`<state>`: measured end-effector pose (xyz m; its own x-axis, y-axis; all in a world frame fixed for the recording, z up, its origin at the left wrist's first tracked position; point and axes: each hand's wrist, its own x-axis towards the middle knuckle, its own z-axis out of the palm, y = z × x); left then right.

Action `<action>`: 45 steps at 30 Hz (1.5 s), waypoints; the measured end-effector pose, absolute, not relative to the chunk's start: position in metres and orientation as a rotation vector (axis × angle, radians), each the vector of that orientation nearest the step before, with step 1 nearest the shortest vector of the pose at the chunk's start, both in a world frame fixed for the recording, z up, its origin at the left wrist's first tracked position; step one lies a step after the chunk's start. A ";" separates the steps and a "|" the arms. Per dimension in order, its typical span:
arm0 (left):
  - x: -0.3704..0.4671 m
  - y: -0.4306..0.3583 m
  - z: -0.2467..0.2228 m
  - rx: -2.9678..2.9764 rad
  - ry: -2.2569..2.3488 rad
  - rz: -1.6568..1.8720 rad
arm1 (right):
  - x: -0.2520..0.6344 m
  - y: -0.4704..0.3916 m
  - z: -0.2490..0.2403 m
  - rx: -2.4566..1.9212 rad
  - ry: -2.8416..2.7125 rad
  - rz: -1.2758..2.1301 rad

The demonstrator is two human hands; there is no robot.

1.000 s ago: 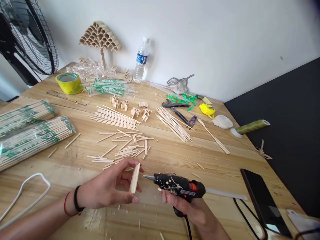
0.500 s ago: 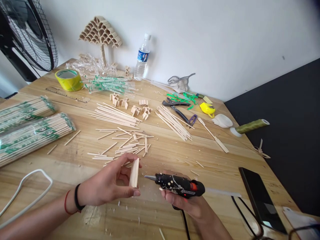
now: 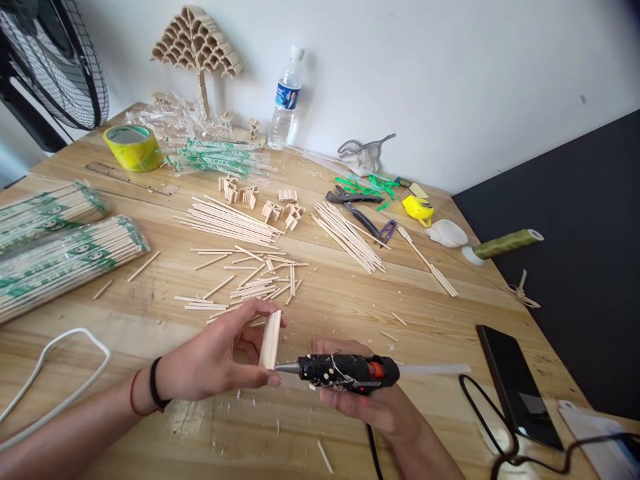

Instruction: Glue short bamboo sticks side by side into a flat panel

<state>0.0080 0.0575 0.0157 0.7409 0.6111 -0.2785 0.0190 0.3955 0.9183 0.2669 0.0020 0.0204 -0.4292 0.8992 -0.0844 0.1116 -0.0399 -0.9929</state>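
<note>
A person sits at a pale wooden table (image 3: 350, 300), both bare forearms reaching in from the bottom of the frame. The left hand (image 3: 215, 357), with a black band and a red cord at the wrist, grips a short flat bundle of wooden sticks (image 3: 271, 340) between thumb and fingertips, holding it nearly upright just below the centre of the frame. The right hand (image 3: 373, 403) is clenched around the handle of a black and orange glue gun (image 3: 345, 372), held level, its metal nozzle pointing left and touching or almost touching the lower end of the bundle. A clear glue stick juts from the back of the gun, and a black cable drops from its handle to the bottom edge.

Just above the hands lie loose short sticks (image 3: 250, 280), and further up, longer sticks (image 3: 235, 223) in neat heaps. At the left edge are two wrapped packs of skewers (image 3: 60, 257), with a white cord (image 3: 55, 373) looping below them. In the upper left stand a black fan (image 3: 55, 63), a roll of yellow tape (image 3: 133, 147), and a tree-shaped model of sticks (image 3: 197, 50) against the white wall. A water bottle (image 3: 285, 100) stands at upper centre. To the right lie pliers (image 3: 357, 210), a spool of green thread (image 3: 503, 243), and, in the lower right, a dark phone (image 3: 517, 387).
</note>
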 end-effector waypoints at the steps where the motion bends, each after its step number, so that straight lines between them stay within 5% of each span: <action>1: 0.008 0.057 0.016 1.109 0.657 0.411 | 0.267 0.002 0.021 -1.108 -1.587 1.517; 9: 0.009 0.057 0.018 1.127 0.656 0.422 | 0.285 -0.016 -0.004 -1.293 -1.532 1.224; 45: 0.008 0.057 0.019 1.138 0.680 0.390 | 0.296 -0.020 -0.005 -1.258 -1.615 1.174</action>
<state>0.0078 0.0573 0.0190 0.7385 0.6063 -0.2948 0.0523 0.3844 0.9217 0.2955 -0.0201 -0.0047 -0.2241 0.9742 0.0282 0.2735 0.0907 -0.9576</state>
